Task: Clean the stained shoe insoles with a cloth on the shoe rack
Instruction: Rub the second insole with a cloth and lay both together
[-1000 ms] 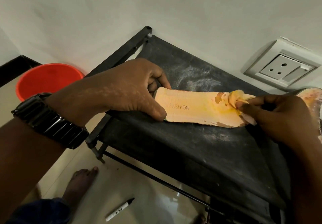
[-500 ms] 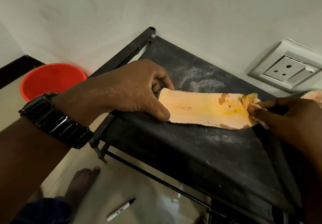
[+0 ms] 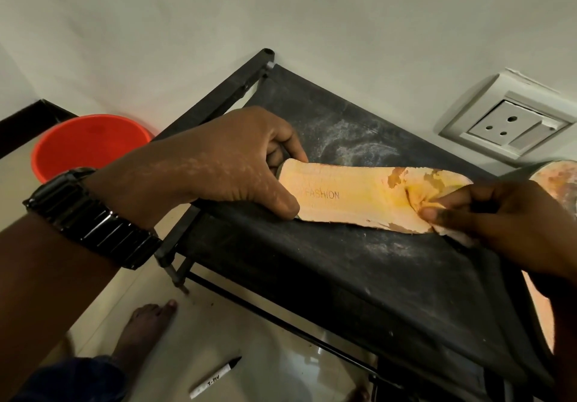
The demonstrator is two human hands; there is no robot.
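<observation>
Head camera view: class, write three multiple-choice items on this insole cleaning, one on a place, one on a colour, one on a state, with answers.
1. Where does the orange stained shoe insole lie?
A. on the floor
B. on the black fabric shoe rack
C. in a bucket

2. What colour is the round plastic bucket?
A. red
B. blue
C. green

3. What is the right hand doing?
A. resting empty
B. holding a pen
C. pinching a yellow-stained cloth

Answers: 1 B, the insole rests on the rack top; 2 A, its rim and inside are red; 3 C, fingers press the cloth on the insole while the left hand pins the other end.
</observation>
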